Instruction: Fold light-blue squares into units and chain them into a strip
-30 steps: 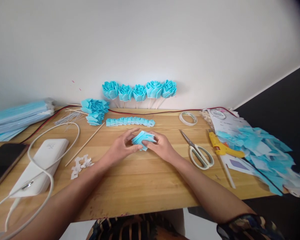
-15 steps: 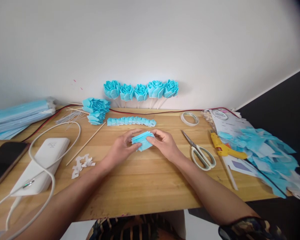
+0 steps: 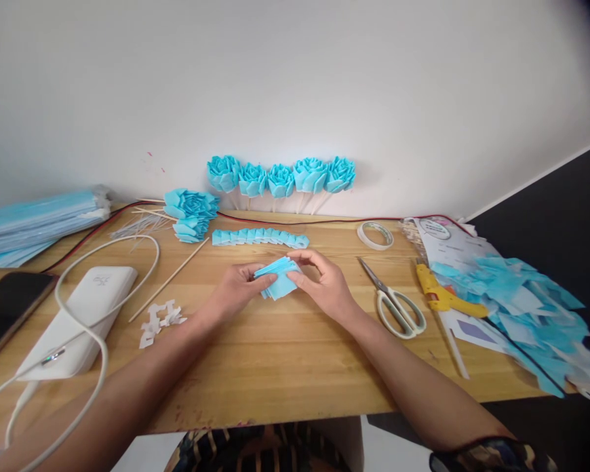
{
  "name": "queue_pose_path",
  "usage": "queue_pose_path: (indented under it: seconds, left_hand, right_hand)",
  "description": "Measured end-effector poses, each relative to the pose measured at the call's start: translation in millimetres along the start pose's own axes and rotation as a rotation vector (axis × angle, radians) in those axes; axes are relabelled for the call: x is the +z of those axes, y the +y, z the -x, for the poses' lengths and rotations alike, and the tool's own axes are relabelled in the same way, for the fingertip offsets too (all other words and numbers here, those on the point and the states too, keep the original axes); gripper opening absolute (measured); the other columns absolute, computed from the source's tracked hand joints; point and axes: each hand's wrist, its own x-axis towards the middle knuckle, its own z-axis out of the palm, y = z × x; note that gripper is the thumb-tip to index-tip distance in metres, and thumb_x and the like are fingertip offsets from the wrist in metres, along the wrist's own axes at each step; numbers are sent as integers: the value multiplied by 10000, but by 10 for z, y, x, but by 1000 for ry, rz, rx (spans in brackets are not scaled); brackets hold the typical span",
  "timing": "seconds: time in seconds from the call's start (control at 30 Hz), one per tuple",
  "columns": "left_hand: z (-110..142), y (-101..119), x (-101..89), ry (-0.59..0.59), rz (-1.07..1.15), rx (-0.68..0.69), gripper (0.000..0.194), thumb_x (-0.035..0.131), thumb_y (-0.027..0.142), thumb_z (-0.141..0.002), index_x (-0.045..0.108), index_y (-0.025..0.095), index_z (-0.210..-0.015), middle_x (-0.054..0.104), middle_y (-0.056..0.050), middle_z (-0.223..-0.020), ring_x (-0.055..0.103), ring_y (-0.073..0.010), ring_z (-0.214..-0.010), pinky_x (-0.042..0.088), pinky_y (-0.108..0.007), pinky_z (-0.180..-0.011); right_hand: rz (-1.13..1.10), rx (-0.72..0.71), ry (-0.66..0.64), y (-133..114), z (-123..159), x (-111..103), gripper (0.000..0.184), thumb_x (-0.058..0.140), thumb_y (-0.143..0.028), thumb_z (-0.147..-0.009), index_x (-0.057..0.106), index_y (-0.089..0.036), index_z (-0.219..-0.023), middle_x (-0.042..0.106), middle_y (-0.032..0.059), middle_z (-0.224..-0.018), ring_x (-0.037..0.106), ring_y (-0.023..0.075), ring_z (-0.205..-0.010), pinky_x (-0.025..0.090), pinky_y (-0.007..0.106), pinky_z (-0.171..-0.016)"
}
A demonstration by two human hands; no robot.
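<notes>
A small stack of blue fabric-like pieces (image 3: 280, 283) is held above the middle of the wooden table. My left hand (image 3: 238, 285) pinches its left side, thumb on top. From the right, my right hand (image 3: 319, 278) grips the same stack, its thumb pressed on the front face and its fingers curled behind. Just beyond the hands lies a row of folded blue petals (image 3: 260, 236). Scissors (image 3: 396, 301) with pale handles rest to the right of my right hand.
Several blue flowers on sticks (image 3: 280, 180) lean against the wall. More blue flowers (image 3: 191, 213), a thin stick (image 3: 170, 280), white scraps (image 3: 160, 321) and a power bank (image 3: 86, 321) lie left. Right are a tape roll (image 3: 375, 235), a yellow glue gun (image 3: 447, 296) and blue scraps (image 3: 535, 301).
Both hands keep hold of the stack. My right fingers have shifted slightly along its upper right edge, and the stack has moved a little left. The camera view has tilted slightly.
</notes>
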Motion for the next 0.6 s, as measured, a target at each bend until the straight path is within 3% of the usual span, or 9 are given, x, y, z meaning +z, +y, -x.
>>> queue_pose_path:
  seconds: [0.13, 0.4, 0.6]
  left_hand:
    - [-22, -14, -5, 44, -5, -6, 296, 708, 409, -704, 718, 126, -792, 666, -13, -679, 546, -123, -612, 413, -231, -606]
    - [-17, -47, -21, 6, 11, 1, 309, 689, 433, -742, 736, 151, -860, 689, -17, -761, 559, -130, -669, 426, -233, -650]
    - [-3, -16, 3, -53, 237, -65, 391, 634, 495, -780, 723, 117, -816, 678, -57, -732, 575, -158, -690, 462, -291, -710]
  right_hand:
    - [140, -116, 75, -6, -18, -37, 134, 653, -271, -808, 628, -228, -933, 659, 26, -962, 606, 182, -925, 464, 336, -862]
    - [197, -274, 75, 1, -40, -51, 61, 658, -209, -808, 604, -223, -782, 618, 15, -819, 589, 173, -843, 468, 331, -788]
    - [192, -280, 100, -12, -31, -62, 59, 643, -226, -818, 600, -230, -779, 661, 25, -832, 612, 185, -834, 475, 354, -801]
